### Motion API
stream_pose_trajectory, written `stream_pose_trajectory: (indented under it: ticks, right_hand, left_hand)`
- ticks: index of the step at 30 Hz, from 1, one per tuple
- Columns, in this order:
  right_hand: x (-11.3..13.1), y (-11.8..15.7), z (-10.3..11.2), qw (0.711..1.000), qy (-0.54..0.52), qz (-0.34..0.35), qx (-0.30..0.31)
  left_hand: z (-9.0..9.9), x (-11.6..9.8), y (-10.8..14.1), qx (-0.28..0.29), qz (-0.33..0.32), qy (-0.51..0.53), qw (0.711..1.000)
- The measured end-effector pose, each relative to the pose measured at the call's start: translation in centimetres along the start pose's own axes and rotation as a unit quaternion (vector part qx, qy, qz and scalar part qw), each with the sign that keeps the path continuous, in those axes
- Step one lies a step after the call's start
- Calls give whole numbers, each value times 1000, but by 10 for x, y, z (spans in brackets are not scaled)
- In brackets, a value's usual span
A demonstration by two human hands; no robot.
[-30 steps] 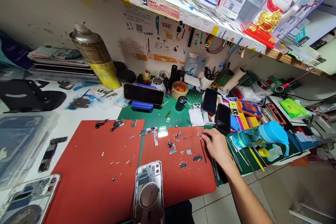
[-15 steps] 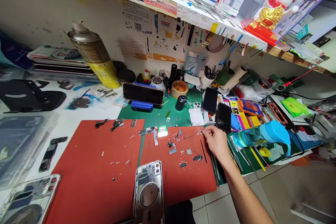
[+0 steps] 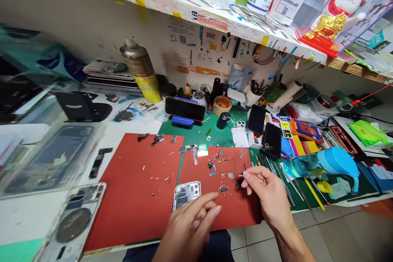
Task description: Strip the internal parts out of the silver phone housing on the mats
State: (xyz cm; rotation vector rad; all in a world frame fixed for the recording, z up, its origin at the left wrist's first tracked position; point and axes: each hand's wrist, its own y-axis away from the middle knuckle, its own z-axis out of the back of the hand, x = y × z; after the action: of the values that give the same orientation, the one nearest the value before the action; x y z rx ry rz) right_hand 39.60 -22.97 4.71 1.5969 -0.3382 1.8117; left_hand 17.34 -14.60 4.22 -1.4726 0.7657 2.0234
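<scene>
My right hand [image 3: 265,190] is raised over the right part of the red mat [image 3: 123,213], thumb and forefinger pinched on something too small to make out. My left hand [image 3: 192,223] is over the mat's front edge with nothing in it, thumb and forefinger apart. Behind it lies an opened phone housing [image 3: 186,191]; my left hand hides its lower part. Small phone parts lie between and beyond the hands, among them a dark rectangular part [image 3: 224,189], a silvery square piece [image 3: 231,175] and a flex cable [image 3: 212,172].
A second phone housing [image 3: 73,221] lies at the mat's left edge. A blue-capped bottle [image 3: 331,161] rests on its side to the right, near tweezers and pens. At the back stand a propped phone [image 3: 185,109] and a spray can [image 3: 141,71]. A shelf [image 3: 208,18] overhangs the bench.
My right hand has come back toward me from the mat's far right corner, its fingers pinched. My left hand has entered over the phone housing. The view has shifted left.
</scene>
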Motion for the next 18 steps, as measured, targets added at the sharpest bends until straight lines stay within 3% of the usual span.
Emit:
stream_pose_trajectory:
  ticks: [4,9,13,18]
  right_hand:
    - [7,28,-14,998,-61,-17,7]
    - [6,32,-17,997,-76,-11,3]
    - [-6,16,-7,997,31,35,-55]
    - [-26,-30,8,972,181,85,-123]
  left_hand:
    - [-22,-26,-42,50,89,111,989]
    - [-34,-29,-51,83,112,191,972]
    - [-38,-23,-52,86,153,246,953]
    - [-35,-20,-51,77,186,268,942]
